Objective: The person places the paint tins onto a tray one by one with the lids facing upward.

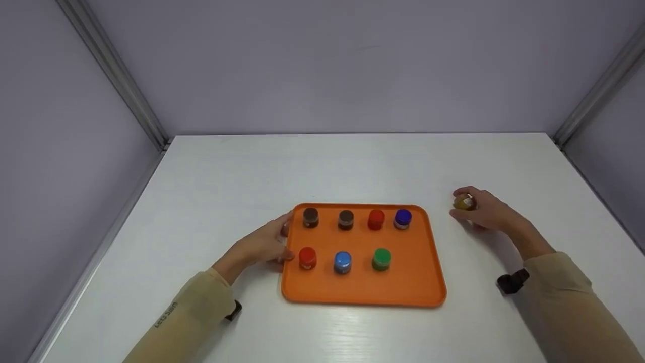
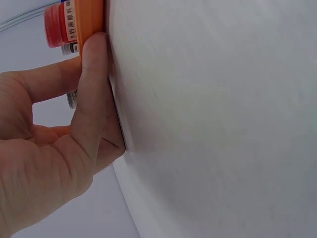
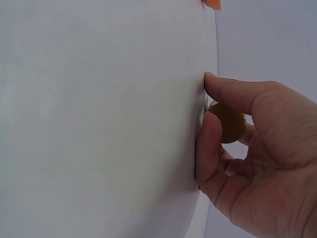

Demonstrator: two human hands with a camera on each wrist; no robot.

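An orange tray (image 1: pixel 413 282) lies on the white table and carries several small jars with coloured lids, in a back row and a front row. My left hand (image 1: pixel 262 246) rests against the tray's left edge, fingers straight; the left wrist view shows a finger (image 2: pixel 91 89) touching the tray rim (image 2: pixel 89 20) beside a red-lidded jar (image 2: pixel 57 25). My right hand (image 1: pixel 478 209) is on the table right of the tray, its fingers curled round a yellow-brown-lidded jar (image 1: pixel 464 202) (image 3: pixel 228 121) that stands on the table.
The white table (image 1: pixel 352 166) is walled by grey panels at the back and both sides. The red jar (image 1: pixel 307 257) stands closest to my left hand. A blue-lidded jar (image 1: pixel 402 218) is the tray's nearest jar to my right hand.
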